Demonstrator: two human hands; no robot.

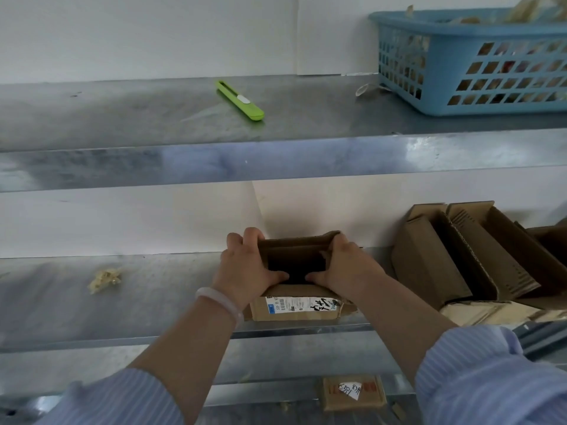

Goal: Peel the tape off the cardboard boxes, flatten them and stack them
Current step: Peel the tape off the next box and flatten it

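A small brown cardboard box (296,308) with a white shipping label on its near side stands on the middle metal shelf (107,302). Its top is open and dark inside. My left hand (245,265) grips the box's left wall, fingers over the far rim and thumb on the near edge. My right hand (346,265) holds the right wall the same way. To the right, several opened cardboard boxes (469,259) lean against one another. A crumpled wad of peeled tape (104,279) lies to the left on the same shelf.
A green utility knife (240,100) lies on the upper shelf (122,118). A blue plastic basket (478,59) filled with tape scraps sits at that shelf's right end. Below, another labelled cardboard box (352,392) rests on a lower level.
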